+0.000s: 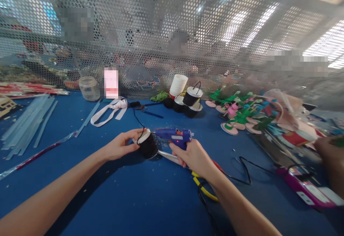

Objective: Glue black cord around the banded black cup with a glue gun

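My left hand [127, 143] grips the white rim of a small paper cup [148, 146] wrapped in black yarn, tilted over the blue table. A black strand [137, 118] runs from the cup's rim back to a dark tangle. In my right hand [190, 154] is a blue hot glue gun [173, 134] with a small red light lit. Its nozzle points left, at the cup's rim; whether it touches I cannot tell. Scissors [169, 156] with yellow-and-red handles lie under my right hand, blade tips beside the cup.
Glue sticks [27, 124] and a white ribbon [109, 112] lie left. Stacked white cups [178, 84] and black-wrapped cups [192, 96] stand at the back by a perforated metal screen [150, 20]. Green-and-pink crafts [239, 117], a purple power strip [306, 187] and another person's arm [331, 160] are right.
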`<control>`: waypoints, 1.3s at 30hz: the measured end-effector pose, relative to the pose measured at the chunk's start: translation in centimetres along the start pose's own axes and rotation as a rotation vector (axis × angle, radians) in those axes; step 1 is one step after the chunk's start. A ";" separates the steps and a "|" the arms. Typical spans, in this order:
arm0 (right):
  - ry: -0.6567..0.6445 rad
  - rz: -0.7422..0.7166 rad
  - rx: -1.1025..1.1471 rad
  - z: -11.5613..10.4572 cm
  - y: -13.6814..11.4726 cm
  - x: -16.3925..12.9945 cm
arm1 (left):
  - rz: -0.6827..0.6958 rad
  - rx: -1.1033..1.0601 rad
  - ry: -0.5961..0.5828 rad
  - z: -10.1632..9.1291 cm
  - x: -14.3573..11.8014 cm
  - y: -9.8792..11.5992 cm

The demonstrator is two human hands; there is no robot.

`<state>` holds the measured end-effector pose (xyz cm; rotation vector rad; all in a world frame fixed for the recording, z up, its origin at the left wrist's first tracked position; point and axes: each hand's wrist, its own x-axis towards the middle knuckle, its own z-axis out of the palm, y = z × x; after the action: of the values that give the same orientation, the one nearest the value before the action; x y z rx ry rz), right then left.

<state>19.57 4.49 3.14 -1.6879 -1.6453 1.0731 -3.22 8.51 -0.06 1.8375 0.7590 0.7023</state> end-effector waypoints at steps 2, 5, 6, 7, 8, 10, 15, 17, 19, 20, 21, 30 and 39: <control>0.000 0.005 0.003 0.1 0.2 0.2 | -0.002 0.006 0.005 0.0 0.0 0.1; 0.005 0.005 0.010 0.1 0.4 0.4 | -0.008 0.007 0.011 0.0 0.1 0.2; 0.003 0.000 0.018 0.1 0.4 0.4 | -0.011 0.006 0.014 0.1 0.1 0.3; -0.001 -0.007 0.026 0.0 0.4 0.5 | -0.015 0.005 0.020 0.1 0.1 0.3; -0.004 -0.015 0.036 0.0 0.4 0.5 | -0.018 0.006 0.026 0.1 0.1 0.4; -0.010 -0.038 0.081 -0.2 0.6 0.8 | -0.025 0.016 0.041 0.0 0.1 0.5; 0.166 -0.030 0.264 -1.0 1.6 3.0 | -0.028 0.066 0.080 -0.3 0.1 1.0; 0.207 0.009 0.243 -1.3 2.0 4.3 | -0.028 0.117 0.100 -0.4 0.2 1.2; 0.193 0.033 0.183 -1.3 2.3 5.5 | -0.031 0.193 0.125 -0.4 0.2 1.4; 0.186 0.043 0.151 -1.2 2.6 6.1 | -0.031 0.234 0.136 -0.4 0.2 1.5; 0.180 0.055 0.116 -1.1 2.8 6.6 | -0.030 0.275 0.147 -0.4 0.2 1.6; 0.342 0.038 -0.321 -0.3 2.9 7.1 | -0.006 0.490 0.170 -0.2 0.2 2.0; 0.181 -0.818 -0.430 4.0 -3.5 1.3 | 0.032 0.509 0.191 0.6 0.1 2.1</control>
<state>14.24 5.55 3.68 -1.0740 -2.2322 0.1756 -2.35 7.55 1.73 2.2634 1.1124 0.7603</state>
